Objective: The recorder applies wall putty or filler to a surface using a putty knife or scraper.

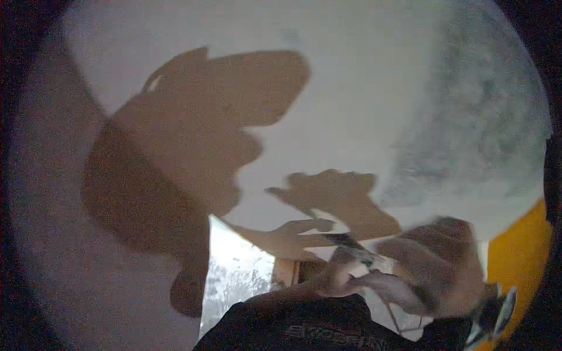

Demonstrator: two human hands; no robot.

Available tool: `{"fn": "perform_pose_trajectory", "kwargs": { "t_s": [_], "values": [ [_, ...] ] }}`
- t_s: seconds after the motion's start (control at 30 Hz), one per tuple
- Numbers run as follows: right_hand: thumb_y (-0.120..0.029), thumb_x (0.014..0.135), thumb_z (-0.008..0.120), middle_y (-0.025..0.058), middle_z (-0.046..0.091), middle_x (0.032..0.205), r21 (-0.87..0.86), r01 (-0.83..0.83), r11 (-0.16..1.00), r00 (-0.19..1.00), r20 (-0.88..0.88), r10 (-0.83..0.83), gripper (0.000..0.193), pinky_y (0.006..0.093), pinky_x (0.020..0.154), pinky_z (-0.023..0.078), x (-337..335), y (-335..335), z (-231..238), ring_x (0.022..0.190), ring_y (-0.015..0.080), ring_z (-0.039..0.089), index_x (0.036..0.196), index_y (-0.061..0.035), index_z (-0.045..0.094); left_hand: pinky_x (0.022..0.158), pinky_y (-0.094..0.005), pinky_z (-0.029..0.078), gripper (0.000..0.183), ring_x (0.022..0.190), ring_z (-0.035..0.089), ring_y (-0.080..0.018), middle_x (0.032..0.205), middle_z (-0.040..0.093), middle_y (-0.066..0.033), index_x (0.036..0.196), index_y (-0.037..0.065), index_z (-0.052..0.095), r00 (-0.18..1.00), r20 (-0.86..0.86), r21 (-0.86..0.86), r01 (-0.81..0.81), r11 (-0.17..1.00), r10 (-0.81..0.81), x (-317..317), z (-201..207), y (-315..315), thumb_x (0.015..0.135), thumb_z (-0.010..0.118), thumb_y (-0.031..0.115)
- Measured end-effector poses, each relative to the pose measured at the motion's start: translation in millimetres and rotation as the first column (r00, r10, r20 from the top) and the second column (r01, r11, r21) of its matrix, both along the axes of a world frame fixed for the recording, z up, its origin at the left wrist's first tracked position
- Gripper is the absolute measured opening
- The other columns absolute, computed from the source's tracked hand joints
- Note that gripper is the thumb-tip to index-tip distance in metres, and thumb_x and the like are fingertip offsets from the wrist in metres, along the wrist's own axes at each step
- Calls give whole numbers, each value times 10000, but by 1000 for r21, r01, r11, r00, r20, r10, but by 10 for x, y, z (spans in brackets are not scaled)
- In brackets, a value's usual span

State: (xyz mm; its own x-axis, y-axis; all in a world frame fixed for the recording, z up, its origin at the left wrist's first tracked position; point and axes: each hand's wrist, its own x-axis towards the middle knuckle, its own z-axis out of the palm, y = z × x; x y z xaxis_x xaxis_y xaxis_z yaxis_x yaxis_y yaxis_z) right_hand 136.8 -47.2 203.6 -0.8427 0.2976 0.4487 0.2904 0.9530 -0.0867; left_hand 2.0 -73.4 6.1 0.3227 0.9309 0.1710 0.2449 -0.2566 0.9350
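My left hand (342, 272) comes in over a dark sleeve at the lower middle, its fingers closed around a small dark-and-pale thing (358, 250). The kind of thing cannot be made out in the dim light. From the right, my right hand (436, 266) meets it, blurred, with thumb and fingers curled in at the thing's pale end. Both hands are close together in front of a pale wall (345, 140).
Large shadows of a head and hands (193, 146) fall on the wall. A rough grey patch (474, 111) covers its right part. Below left is a bright white panel (234, 281). An orange-yellow surface (521, 251) and a dark object with a pale edge (494, 316) are at right.
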Motion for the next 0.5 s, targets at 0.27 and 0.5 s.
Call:
{"fn": "perform_pose_trajectory", "kwargs": {
  "t_s": [0.27, 0.5],
  "values": [
    [-196, 716, 705, 108, 632, 839, 60, 168, 984, 984, 51, -171, 299, 336, 579, 469, -131, -378, -109, 671, 224, 619, 939, -31, 592, 827, -382, 380, 342, 937, 523, -244, 920, 563, -131, 974, 43, 588, 972, 221, 329, -150, 932, 78, 247, -109, -82, 745, 717, 263],
    [-190, 731, 690, 116, 631, 853, -114, 82, 990, 992, 106, -69, 281, 329, 590, 474, -227, -423, -311, 691, 219, 620, 937, -26, 593, 798, -379, 365, 324, 849, 526, -249, 853, 565, -105, 907, 51, 592, 968, 238, 327, -154, 932, 77, 303, -57, -133, 719, 738, 271]
  ]
}}
